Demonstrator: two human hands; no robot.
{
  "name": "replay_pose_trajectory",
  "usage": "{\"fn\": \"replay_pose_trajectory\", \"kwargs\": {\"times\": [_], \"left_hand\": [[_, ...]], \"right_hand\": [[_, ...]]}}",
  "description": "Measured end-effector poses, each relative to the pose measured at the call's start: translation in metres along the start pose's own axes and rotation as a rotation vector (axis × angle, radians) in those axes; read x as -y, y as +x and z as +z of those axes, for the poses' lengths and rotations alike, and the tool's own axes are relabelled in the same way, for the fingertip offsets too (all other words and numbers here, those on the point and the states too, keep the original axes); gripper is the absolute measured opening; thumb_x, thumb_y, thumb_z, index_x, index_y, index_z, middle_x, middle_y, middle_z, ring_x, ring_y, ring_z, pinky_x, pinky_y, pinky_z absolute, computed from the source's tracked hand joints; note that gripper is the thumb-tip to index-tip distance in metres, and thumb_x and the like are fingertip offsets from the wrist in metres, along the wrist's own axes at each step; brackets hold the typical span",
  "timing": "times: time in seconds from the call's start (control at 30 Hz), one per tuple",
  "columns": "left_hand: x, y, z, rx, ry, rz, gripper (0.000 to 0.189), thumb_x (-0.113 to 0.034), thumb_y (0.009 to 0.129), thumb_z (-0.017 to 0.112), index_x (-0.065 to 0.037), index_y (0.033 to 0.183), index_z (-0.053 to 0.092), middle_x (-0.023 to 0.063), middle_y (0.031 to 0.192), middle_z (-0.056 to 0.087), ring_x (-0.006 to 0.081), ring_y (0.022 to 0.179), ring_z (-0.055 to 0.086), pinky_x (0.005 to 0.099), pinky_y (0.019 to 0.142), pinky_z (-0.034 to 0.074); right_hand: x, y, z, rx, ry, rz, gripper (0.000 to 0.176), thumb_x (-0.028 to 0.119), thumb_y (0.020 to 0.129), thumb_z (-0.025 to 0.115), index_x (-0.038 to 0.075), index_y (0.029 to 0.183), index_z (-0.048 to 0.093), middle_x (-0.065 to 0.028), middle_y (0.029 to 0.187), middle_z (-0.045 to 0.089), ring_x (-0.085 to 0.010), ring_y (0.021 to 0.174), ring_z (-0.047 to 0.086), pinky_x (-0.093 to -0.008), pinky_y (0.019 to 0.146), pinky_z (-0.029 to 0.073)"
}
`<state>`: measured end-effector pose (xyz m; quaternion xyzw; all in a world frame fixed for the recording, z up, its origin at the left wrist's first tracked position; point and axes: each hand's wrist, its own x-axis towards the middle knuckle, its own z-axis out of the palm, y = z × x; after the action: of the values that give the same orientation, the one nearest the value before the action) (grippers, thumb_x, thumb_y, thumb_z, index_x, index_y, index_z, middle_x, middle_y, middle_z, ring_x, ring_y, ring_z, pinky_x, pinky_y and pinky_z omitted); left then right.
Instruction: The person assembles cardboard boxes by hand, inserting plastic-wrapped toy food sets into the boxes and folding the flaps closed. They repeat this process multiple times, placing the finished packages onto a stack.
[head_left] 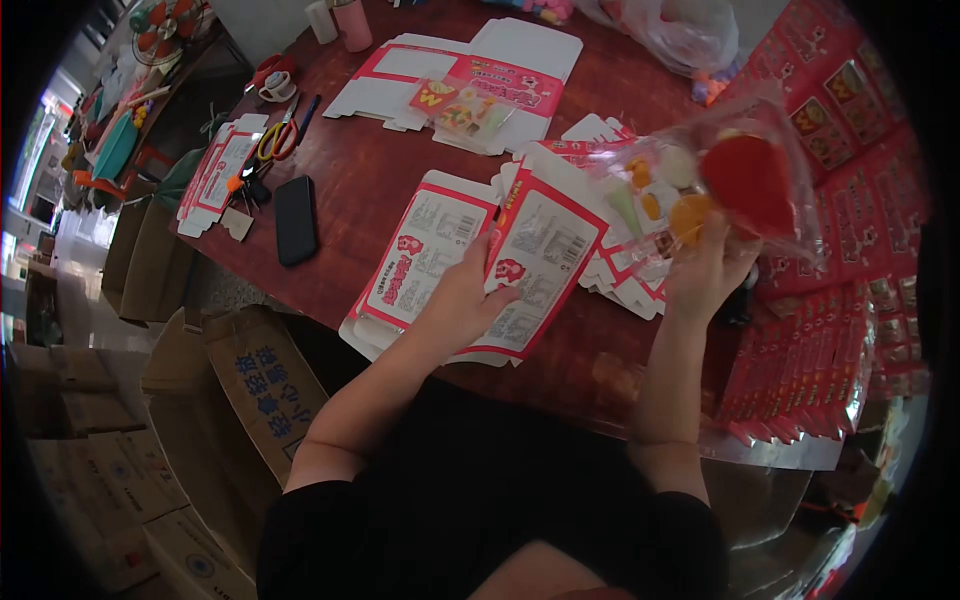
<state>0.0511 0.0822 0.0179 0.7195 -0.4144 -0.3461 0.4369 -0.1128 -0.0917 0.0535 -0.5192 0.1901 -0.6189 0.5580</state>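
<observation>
My left hand (463, 303) is closed on a red and white printed cardboard box (548, 262), its thumb lying across the printed face. Another box of the same print, a flat carton (425, 250), lies under that hand on the table. My right hand (708, 262) grips the lower edge of a clear plastic bag (655, 165) of colourful toy pieces, with a red piece (745, 180) at its right. The bag is raised to the right of the box. More printed cartons (622, 283) lie partly hidden beneath the bag.
Unfolded cartons (530, 50) and a small toy packet (465, 110) lie at the back of the red table (345, 165). A black phone (296, 220), scissors (280, 138) and a cup (278, 88) are on the left. Packed red sets (800, 365) stand at right; a cardboard box (255, 370) stands below left.
</observation>
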Motion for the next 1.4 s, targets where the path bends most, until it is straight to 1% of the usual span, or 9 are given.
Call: {"fn": "replay_pose_trajectory", "kwargs": {"times": [0.2, 0.33, 0.67, 0.87, 1.07, 1.1, 1.2, 1.33, 1.4], "left_hand": [[0.007, -0.002, 0.001, 0.31, -0.071, 0.06, 0.072, -0.013, 0.073, 0.071, 0.004, 0.131, 0.032, 0.0166, 0.11, 0.058, 0.023, 0.104, 0.057, 0.033, 0.089, 0.044], [0.011, -0.006, 0.005, 0.271, -0.126, 0.049, 0.066, -0.013, 0.076, 0.068, 0.002, 0.13, 0.034, 0.0186, 0.11, 0.059, 0.0253, 0.102, 0.058, 0.0334, 0.087, 0.045], [0.024, -0.006, 0.002, 0.24, -0.213, -0.042, 0.067, -0.02, 0.077, 0.071, 0.005, 0.128, 0.036, 0.0167, 0.114, 0.056, 0.0215, 0.105, 0.055, 0.0333, 0.09, 0.043], [0.023, -0.008, 0.005, 0.248, -0.194, -0.019, 0.065, -0.016, 0.077, 0.07, 0.003, 0.129, 0.037, 0.0168, 0.114, 0.057, 0.0216, 0.106, 0.055, 0.0326, 0.089, 0.044], [0.031, -0.01, 0.003, 0.221, -0.146, 0.036, 0.067, -0.016, 0.075, 0.071, 0.002, 0.129, 0.036, 0.0168, 0.113, 0.057, 0.0217, 0.104, 0.057, 0.0322, 0.088, 0.044], [0.03, -0.01, 0.001, 0.224, -0.161, 0.03, 0.068, -0.016, 0.074, 0.071, 0.002, 0.129, 0.036, 0.0168, 0.113, 0.057, 0.0217, 0.104, 0.057, 0.0321, 0.088, 0.044], [0.019, -0.01, -0.007, 0.311, -0.17, -0.039, 0.074, -0.024, 0.074, 0.075, 0.004, 0.13, 0.035, 0.016, 0.118, 0.054, 0.0201, 0.109, 0.053, 0.0336, 0.091, 0.043], [0.022, -0.013, -0.008, 0.274, -0.237, -0.012, 0.072, -0.012, 0.072, 0.072, 0.002, 0.131, 0.035, 0.0169, 0.114, 0.056, 0.0212, 0.104, 0.056, 0.0328, 0.088, 0.045], [0.028, -0.015, -0.012, 0.211, -0.337, -0.03, 0.072, -0.011, 0.071, 0.072, 0.002, 0.131, 0.034, 0.0168, 0.115, 0.056, 0.0216, 0.104, 0.057, 0.0328, 0.088, 0.045]], "right_hand": [[-0.049, 0.019, -0.031, -0.172, 0.358, 0.159, 0.034, -0.002, 0.084, 0.056, 0.006, 0.116, 0.049, -0.0079, 0.106, 0.059, -0.0204, 0.099, 0.057, -0.0327, 0.087, 0.046], [-0.066, 0.014, -0.046, 0.005, 0.354, 0.417, 0.038, -0.004, 0.082, 0.057, 0.002, 0.118, 0.048, -0.01, 0.108, 0.058, -0.0202, 0.101, 0.057, -0.0331, 0.088, 0.047], [-0.062, 0.015, -0.061, 0.121, 0.391, 0.45, 0.038, -0.008, 0.08, 0.055, 0.001, 0.117, 0.049, -0.0113, 0.109, 0.058, -0.0213, 0.1, 0.058, -0.0347, 0.087, 0.048], [-0.066, 0.012, -0.051, 0.197, -0.214, 0.291, 0.036, -0.004, 0.081, 0.058, 0.001, 0.116, 0.049, -0.0102, 0.106, 0.061, -0.0186, 0.096, 0.059, -0.0312, 0.085, 0.047], [-0.042, 0.018, -0.049, 0.538, -0.052, 0.303, 0.053, 0.008, 0.084, 0.061, 0.003, 0.132, 0.037, -0.0085, 0.12, 0.053, -0.0165, 0.106, 0.053, -0.0317, 0.088, 0.044], [-0.04, 0.031, -0.052, 0.345, -0.207, 0.375, 0.056, 0.017, 0.088, 0.057, 0.004, 0.136, 0.032, -0.0061, 0.124, 0.048, -0.0153, 0.106, 0.052, -0.0302, 0.088, 0.044], [-0.018, 0.058, -0.027, 0.162, 0.092, 0.227, 0.043, 0.018, 0.09, 0.051, 0.005, 0.13, 0.042, -0.003, 0.114, 0.052, -0.0102, 0.089, 0.054, -0.0241, 0.078, 0.043], [-0.029, 0.057, -0.036, 0.453, -0.156, 0.421, 0.026, 0.02, 0.09, 0.052, 0.004, 0.108, 0.06, 0.0001, 0.096, 0.06, -0.0096, 0.093, 0.055, -0.0246, 0.083, 0.041], [-0.04, 0.036, -0.033, 0.74, -0.38, 0.429, 0.027, 0.022, 0.089, 0.052, 0.005, 0.107, 0.061, -0.005, 0.112, 0.056, -0.0153, 0.106, 0.051, -0.0301, 0.092, 0.038]]}}
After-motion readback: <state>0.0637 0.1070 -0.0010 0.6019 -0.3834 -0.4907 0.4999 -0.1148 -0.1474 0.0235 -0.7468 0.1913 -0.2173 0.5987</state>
